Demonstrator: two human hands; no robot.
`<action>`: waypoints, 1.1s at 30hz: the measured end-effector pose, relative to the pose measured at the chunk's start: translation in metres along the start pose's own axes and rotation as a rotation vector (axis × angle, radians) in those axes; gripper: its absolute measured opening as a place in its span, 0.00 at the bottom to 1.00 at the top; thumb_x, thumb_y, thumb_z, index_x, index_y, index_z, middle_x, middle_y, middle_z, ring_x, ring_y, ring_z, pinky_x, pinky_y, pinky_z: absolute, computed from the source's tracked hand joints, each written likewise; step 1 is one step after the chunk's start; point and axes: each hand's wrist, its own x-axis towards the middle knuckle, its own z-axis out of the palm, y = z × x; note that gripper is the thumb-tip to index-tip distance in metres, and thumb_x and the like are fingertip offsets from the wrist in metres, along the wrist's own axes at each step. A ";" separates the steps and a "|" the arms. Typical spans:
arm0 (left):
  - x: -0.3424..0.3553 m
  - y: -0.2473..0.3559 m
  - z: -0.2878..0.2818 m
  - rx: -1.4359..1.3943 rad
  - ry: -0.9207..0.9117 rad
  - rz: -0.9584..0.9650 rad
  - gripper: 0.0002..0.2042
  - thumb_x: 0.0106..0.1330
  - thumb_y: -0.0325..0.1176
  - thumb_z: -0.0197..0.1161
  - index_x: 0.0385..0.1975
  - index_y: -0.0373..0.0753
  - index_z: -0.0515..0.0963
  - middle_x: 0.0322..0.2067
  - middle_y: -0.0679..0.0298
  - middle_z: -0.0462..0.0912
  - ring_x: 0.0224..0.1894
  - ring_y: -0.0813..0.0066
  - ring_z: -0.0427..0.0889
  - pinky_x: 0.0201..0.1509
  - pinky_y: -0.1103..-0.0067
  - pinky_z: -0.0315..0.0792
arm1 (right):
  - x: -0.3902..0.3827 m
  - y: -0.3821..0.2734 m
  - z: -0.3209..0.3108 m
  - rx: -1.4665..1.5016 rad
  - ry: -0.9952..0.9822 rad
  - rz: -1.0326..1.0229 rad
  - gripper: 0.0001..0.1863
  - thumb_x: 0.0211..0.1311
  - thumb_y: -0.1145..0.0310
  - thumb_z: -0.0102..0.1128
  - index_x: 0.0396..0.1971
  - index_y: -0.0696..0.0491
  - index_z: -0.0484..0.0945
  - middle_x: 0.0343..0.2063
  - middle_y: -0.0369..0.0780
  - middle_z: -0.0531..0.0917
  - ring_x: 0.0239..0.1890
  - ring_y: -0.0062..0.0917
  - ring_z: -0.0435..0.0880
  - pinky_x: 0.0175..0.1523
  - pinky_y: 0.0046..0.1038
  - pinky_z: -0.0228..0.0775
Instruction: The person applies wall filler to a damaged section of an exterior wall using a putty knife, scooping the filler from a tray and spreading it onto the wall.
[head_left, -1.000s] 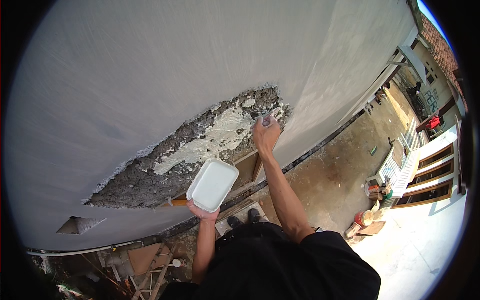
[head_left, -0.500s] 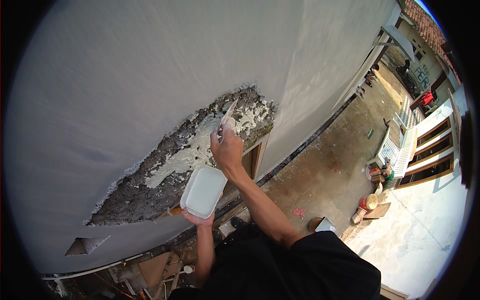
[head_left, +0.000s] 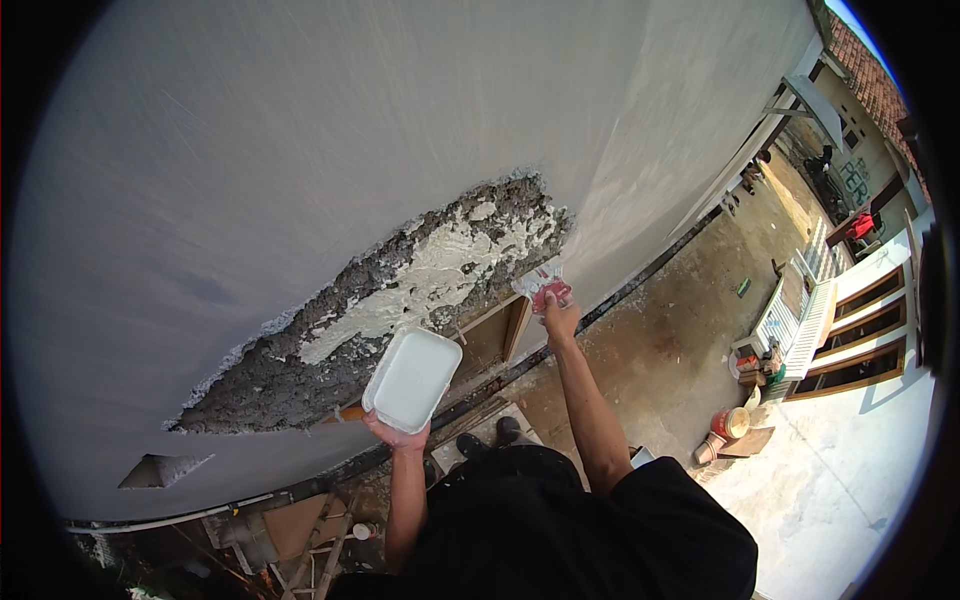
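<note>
My left hand holds a white rectangular plastic tub from below and tilts it beside the wall. Its inside looks white; how much paste is in it I cannot tell. In my right hand is a red putty scraper smeared with white, just off the right end of the rough patch. That patch of bare grey mortar runs slantwise across the smooth grey wall. White filler covers part of its middle and upper right, with a lumpy surface.
Below the patch is a wood-framed opening. A small triangular hole lies at lower left. Boards and sticks lie below it. Near my boots runs the wall's dark base. Buckets stand by the white house at right.
My right hand has come away from the patch, moving right and down with the scraper. The left hand still holds the tub in nearly the same place. The view has shifted slightly.
</note>
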 end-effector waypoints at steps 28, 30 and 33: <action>-0.009 0.004 0.015 -0.026 0.015 0.008 0.40 0.50 0.56 0.55 0.64 0.42 0.61 0.62 0.56 0.66 0.62 0.47 0.65 0.59 0.41 0.60 | -0.103 -0.147 0.077 -0.392 -0.011 -0.480 0.12 0.59 0.67 0.56 0.30 0.63 0.79 0.20 0.52 0.80 0.23 0.44 0.82 0.30 0.36 0.71; -0.010 0.004 0.023 -0.053 0.030 0.006 0.38 0.50 0.53 0.54 0.63 0.40 0.64 0.60 0.56 0.70 0.60 0.50 0.70 0.61 0.48 0.65 | -0.114 -0.147 0.061 -0.321 -0.032 -0.521 0.12 0.60 0.67 0.58 0.31 0.62 0.80 0.19 0.48 0.82 0.21 0.35 0.83 0.30 0.34 0.72; -0.009 0.003 0.013 -0.086 0.078 0.024 0.37 0.51 0.53 0.53 0.62 0.40 0.64 0.60 0.57 0.70 0.60 0.51 0.70 0.61 0.51 0.65 | -0.128 -0.154 0.031 -0.238 -0.148 -0.356 0.09 0.62 0.70 0.57 0.32 0.61 0.80 0.21 0.40 0.84 0.22 0.22 0.81 0.30 0.24 0.70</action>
